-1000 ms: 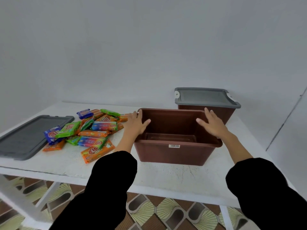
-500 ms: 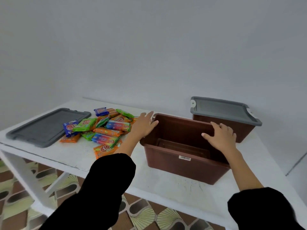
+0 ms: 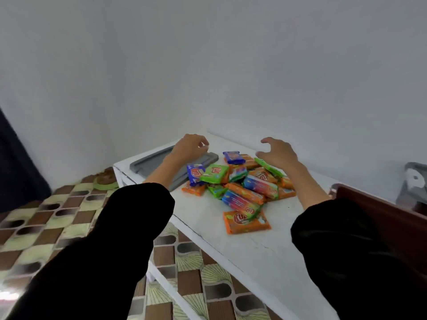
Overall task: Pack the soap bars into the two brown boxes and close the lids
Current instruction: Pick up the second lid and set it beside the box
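Both hands hover over a heap of soap bars point(image 3: 240, 188) mid-worktop. The left hand point(image 3: 188, 147) is loosely curled, the right hand point(image 3: 278, 153) spread; neither grip holds anything. The brown box point(image 3: 379, 204) waits at the right edge. Best to scoop several bars together from both sides.

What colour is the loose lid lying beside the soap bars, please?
Grey, in the head view: lid.

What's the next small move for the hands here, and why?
Probably lower both hands and close them on the soap bars. The left hand and right hand hover empty over the far side of the pile, fingers curled, and the brown box sits to the right.
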Demonstrator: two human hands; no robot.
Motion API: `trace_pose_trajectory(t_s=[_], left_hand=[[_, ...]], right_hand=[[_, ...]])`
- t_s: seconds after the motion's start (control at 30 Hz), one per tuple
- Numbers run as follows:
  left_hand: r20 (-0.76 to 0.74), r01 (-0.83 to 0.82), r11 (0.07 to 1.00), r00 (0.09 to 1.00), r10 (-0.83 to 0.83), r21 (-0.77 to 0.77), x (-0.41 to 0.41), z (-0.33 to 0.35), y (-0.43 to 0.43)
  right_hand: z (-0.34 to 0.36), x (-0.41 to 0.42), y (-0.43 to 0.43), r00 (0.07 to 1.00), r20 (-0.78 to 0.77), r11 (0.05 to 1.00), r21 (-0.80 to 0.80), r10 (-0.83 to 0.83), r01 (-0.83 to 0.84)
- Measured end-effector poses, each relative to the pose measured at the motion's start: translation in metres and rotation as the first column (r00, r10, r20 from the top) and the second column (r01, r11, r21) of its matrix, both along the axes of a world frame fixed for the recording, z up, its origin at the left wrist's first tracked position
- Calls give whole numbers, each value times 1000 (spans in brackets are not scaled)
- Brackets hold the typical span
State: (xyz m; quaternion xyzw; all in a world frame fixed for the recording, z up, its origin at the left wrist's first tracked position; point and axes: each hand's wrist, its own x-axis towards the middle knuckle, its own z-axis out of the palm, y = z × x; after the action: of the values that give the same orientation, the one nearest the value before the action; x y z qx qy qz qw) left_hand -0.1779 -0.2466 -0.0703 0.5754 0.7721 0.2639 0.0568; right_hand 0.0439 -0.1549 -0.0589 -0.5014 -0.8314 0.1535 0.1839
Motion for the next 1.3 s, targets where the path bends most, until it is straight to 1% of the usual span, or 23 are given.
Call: trace_pose_trajectory(t_s=[0.17,0.3,0.37,0.43,0.5,0.53,0.6,0.67,0.73,0.8,0.87,0.97,1.07,1.17,1.23,1.3], left_hand=[[-43,-74,994,997,71,-86,-115,-14,13],[-13,-123,979,992,122,-162,-188,-45,36],[4,-135,965,990,140,-226,-209,-65,49],[10,-140,947,989,149,-289,-222,-86,64],[13,-150,928,986,164,-341,-232,-106,78],[22,-158,919,984,178,-361,-237,-116,85],[7,-187,891,978,209,-414,-242,-131,95],[-29,-223,879,972,233,-421,-239,-135,101],[-14,-248,890,965,263,-382,-233,-127,105],[-13,-284,900,955,296,-330,-230,-119,108],[-53,-321,911,946,319,-259,-224,-105,109],[-128,-336,936,938,323,-102,-214,-74,113],[-150,-323,942,931,334,91,-202,-40,119],[-160,-249,930,941,298,271,-184,-14,124],[-152,-198,909,951,269,365,-167,-2,127],[-122,-164,877,962,243,451,-145,8,134]], right_hand=[[-30,-118,32,989,33,983,-116,147,-143],[-64,-189,53,968,104,957,-208,229,-204],[-84,-214,64,961,171,948,-272,219,-168],[-106,-229,73,946,270,942,-325,177,-83],[-121,-238,78,921,364,939,-343,140,-7],[-125,-241,80,915,383,939,-345,129,12],[-128,-248,83,922,369,929,-369,113,33],[-127,-256,88,950,297,908,-416,95,39],[-123,-262,91,985,171,879,-473,26,59],[-117,-266,91,998,46,867,-496,-30,49],[-112,-269,93,993,-86,868,-496,-79,27],[-96,-267,88,941,-287,888,-460,-180,30],[-72,-258,86,879,-434,939,-341,-197,42],[-49,-242,92,823,-549,986,-153,-144,71],[-33,-224,96,787,-611,995,0,-82,104],[-13,-200,103,770,-638,979,139,-26,148]])
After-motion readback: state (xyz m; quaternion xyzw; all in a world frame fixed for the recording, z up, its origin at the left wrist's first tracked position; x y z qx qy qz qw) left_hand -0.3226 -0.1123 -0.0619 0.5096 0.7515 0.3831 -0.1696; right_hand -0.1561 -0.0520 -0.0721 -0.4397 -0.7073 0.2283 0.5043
